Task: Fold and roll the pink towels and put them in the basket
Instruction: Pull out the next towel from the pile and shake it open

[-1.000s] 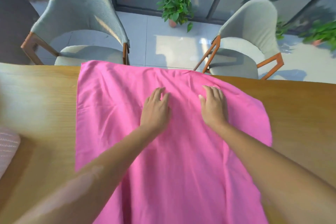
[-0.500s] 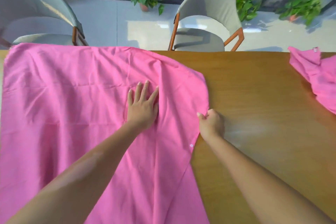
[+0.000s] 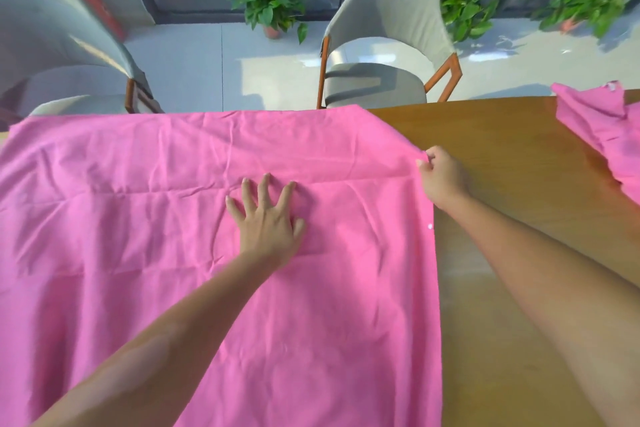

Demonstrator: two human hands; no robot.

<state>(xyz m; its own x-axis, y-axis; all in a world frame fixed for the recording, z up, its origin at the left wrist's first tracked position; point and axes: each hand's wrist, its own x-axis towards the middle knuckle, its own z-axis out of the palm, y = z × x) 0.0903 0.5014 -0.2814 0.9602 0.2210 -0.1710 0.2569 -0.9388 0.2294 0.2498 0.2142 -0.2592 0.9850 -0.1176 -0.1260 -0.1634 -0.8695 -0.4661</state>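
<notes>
The big pink cloth towel (image 3: 207, 253) now lies wider and flatter on the brown wooden bench (image 3: 519, 149) than a moment ago. The right hand (image 3: 441, 177) has pulled its edge out, grip pinching it. The left hand (image 3: 268, 218) presses flat, fingers spread. Folding can start. A second crumpled pink towel (image 3: 602, 135) waits far right, well apart. No basket shows.

The spread towel (image 3: 173, 236) runs off the left and bottom edges; right of it, a second towel (image 3: 602, 135) is cut off.
</notes>
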